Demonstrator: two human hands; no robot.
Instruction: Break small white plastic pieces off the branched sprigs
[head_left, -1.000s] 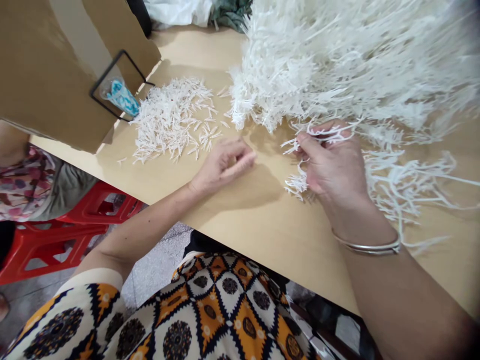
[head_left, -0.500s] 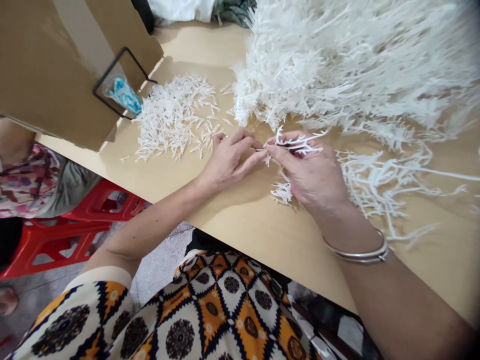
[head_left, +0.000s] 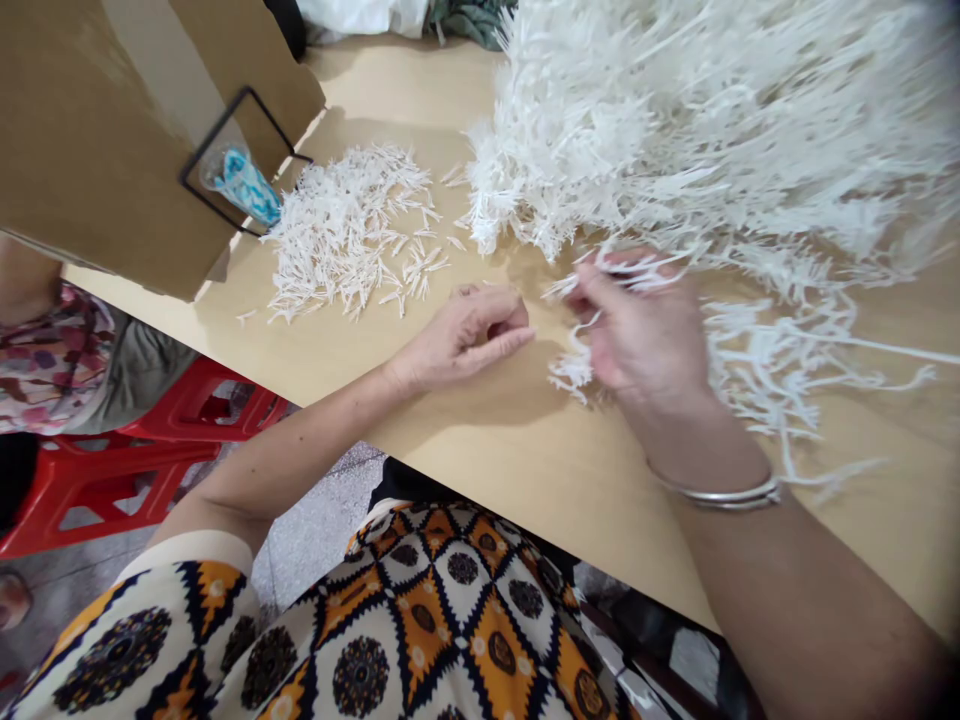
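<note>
My right hand (head_left: pixel 643 335) is closed around a white plastic strand with small prongs (head_left: pixel 574 368), drawn from the big tangled heap of white strands (head_left: pixel 712 130) behind it. My left hand (head_left: pixel 465 335) rests on the wooden table (head_left: pixel 495 450), fingers curled into a pinch. What the pinch holds is too small to make out. The two hands are a short gap apart. Left of them lies a flat pile of small loose white pieces (head_left: pixel 349 232).
A cardboard box (head_left: pixel 90 150) with a black wire frame and a blue-patterned packet (head_left: pixel 244 185) stands at the table's left edge. Red plastic stools (head_left: pixel 135 450) and another person's patterned sleeve (head_left: pixel 45 360) are at the far left. More strands trail to the right (head_left: pixel 795 370).
Half a second ago the hands met at the strand's tip. Now they have drawn apart: the right hand has pulled back to the right with the strand, and the left has dropped onto the table.
</note>
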